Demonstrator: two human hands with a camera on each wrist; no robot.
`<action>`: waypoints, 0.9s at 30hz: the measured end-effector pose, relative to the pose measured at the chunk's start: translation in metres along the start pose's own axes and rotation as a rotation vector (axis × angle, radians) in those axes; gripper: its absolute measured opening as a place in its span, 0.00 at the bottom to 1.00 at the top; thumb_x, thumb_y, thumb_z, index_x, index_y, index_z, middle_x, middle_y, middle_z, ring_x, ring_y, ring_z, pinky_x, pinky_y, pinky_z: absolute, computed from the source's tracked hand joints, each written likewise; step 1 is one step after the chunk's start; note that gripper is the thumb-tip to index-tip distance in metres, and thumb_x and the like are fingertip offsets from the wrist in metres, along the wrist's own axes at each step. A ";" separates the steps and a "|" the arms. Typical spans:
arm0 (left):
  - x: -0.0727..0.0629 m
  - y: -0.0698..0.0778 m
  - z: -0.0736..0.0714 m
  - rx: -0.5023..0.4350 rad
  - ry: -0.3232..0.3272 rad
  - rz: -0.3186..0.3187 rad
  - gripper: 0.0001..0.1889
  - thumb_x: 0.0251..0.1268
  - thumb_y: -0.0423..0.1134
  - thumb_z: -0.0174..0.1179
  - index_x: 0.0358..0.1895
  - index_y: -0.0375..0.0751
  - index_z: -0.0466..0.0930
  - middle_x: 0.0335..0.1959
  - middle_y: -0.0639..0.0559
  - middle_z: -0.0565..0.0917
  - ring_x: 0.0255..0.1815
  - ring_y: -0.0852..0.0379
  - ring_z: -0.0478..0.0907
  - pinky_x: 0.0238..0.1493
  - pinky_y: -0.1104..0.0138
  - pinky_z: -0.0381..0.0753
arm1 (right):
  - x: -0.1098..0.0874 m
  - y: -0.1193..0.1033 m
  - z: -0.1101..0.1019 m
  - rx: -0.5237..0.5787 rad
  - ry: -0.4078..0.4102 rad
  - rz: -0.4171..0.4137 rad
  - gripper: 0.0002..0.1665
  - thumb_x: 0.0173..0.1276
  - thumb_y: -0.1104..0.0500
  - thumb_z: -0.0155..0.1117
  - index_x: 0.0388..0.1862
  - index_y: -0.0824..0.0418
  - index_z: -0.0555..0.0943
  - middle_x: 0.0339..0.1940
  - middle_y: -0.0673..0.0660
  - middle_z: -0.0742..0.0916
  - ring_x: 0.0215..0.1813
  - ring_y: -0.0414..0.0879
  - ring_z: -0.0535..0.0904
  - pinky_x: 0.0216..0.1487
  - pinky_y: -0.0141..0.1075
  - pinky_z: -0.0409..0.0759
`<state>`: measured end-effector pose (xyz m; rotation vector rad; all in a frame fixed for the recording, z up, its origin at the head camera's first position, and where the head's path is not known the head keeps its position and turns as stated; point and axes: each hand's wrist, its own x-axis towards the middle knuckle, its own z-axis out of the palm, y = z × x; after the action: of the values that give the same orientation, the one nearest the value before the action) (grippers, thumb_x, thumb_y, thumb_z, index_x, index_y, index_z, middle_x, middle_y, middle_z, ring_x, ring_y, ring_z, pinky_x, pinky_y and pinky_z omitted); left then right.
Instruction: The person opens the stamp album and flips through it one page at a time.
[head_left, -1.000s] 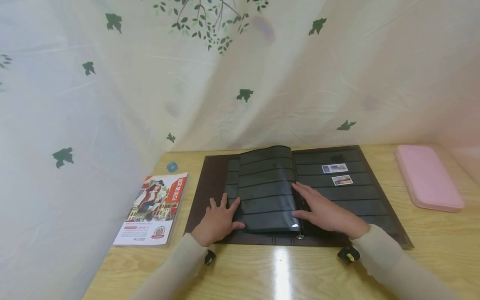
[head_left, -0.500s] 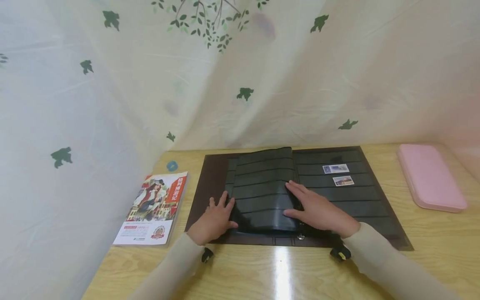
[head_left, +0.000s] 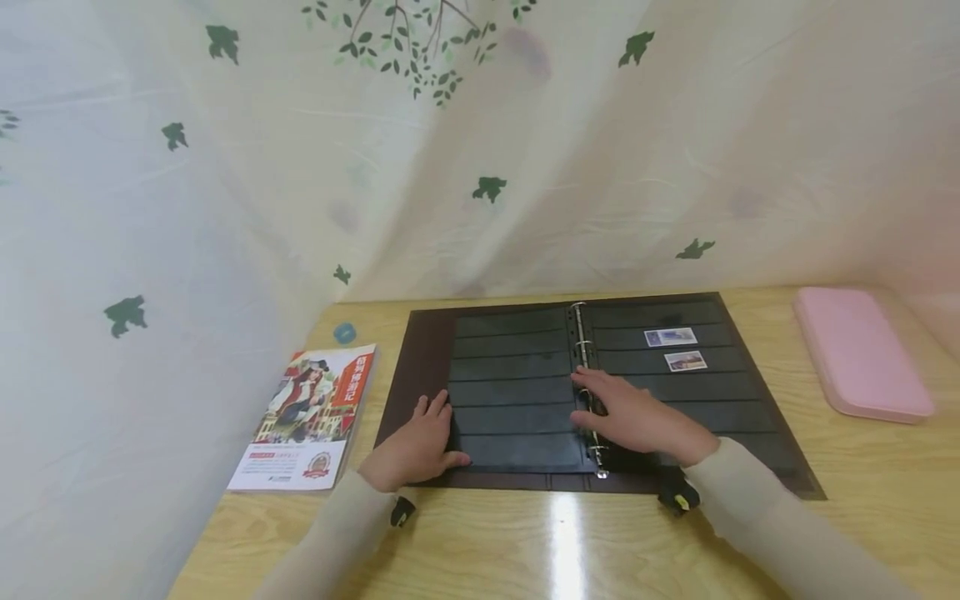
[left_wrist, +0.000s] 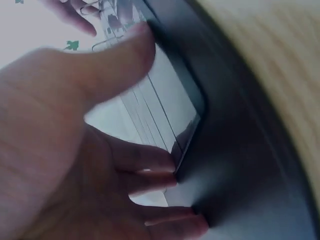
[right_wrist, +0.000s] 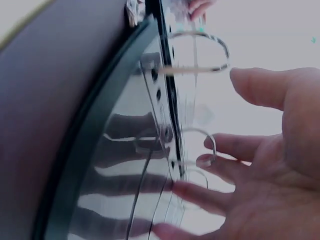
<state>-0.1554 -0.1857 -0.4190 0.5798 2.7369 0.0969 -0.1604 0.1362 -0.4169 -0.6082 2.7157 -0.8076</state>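
Open ring binder (head_left: pixel 517 392) lying flat on the table (head_left: pixel 525 542). Head view: left hand (head_left: pixel 416 446), fingers spread, rests on the left page's outer edge at 7 o'clock; right hand (head_left: pixel 637 417), fingers spread, lies across the rings (head_left: pixel 579 350). Two stamps (head_left: pixel 670 337) sit at 1 o'clock, a book (head_left: pixel 307 417) at 9, a pink case (head_left: pixel 855 354) at 3. Only the right wrist view shows the rings' arches (right_wrist: pixel 200 50); the left wrist view is blurred, its hand (left_wrist: pixel 75 150) hiding most of the page.

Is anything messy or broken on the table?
Nothing stands out. The binder lies open and flat, both hands resting on its black pages. Two stamps sit straight in their strips, and the book and pink case lie flat.
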 end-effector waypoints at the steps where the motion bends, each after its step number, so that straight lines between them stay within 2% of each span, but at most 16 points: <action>1: 0.001 0.001 0.001 0.005 0.007 -0.003 0.45 0.61 0.59 0.59 0.67 0.23 0.59 0.72 0.32 0.51 0.69 0.29 0.48 0.65 0.49 0.57 | -0.001 0.002 -0.001 0.013 0.004 -0.004 0.39 0.70 0.42 0.54 0.73 0.61 0.61 0.73 0.64 0.62 0.70 0.66 0.57 0.58 0.70 0.54; 6: 0.003 0.003 0.002 0.025 0.036 -0.023 0.45 0.58 0.58 0.61 0.66 0.23 0.60 0.71 0.31 0.53 0.69 0.29 0.49 0.65 0.49 0.57 | -0.012 0.014 -0.005 0.047 0.037 -0.005 0.37 0.72 0.44 0.54 0.71 0.64 0.63 0.69 0.69 0.65 0.68 0.65 0.60 0.62 0.60 0.60; 15: 0.002 0.004 0.003 0.033 0.040 -0.045 0.45 0.58 0.59 0.61 0.67 0.25 0.60 0.71 0.30 0.53 0.69 0.29 0.51 0.63 0.49 0.62 | -0.044 0.033 -0.024 0.043 0.090 0.078 0.44 0.72 0.39 0.49 0.73 0.68 0.56 0.69 0.71 0.64 0.68 0.68 0.58 0.61 0.62 0.59; 22: 0.001 0.005 0.004 0.041 0.040 -0.053 0.45 0.57 0.59 0.61 0.67 0.25 0.60 0.71 0.30 0.54 0.69 0.29 0.51 0.62 0.49 0.62 | -0.068 0.064 -0.035 -0.075 0.156 0.147 0.41 0.72 0.40 0.51 0.66 0.73 0.65 0.60 0.77 0.72 0.60 0.75 0.63 0.54 0.64 0.64; 27: 0.001 0.007 0.004 0.055 0.041 -0.047 0.45 0.58 0.59 0.60 0.66 0.24 0.59 0.70 0.29 0.54 0.69 0.29 0.51 0.62 0.49 0.62 | -0.079 0.086 -0.036 -0.077 0.183 0.176 0.38 0.72 0.43 0.52 0.62 0.77 0.67 0.59 0.78 0.72 0.60 0.75 0.63 0.54 0.64 0.62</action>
<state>-0.1526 -0.1791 -0.4226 0.5332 2.7985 0.0215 -0.1303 0.2545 -0.4278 -0.3174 2.9259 -0.7506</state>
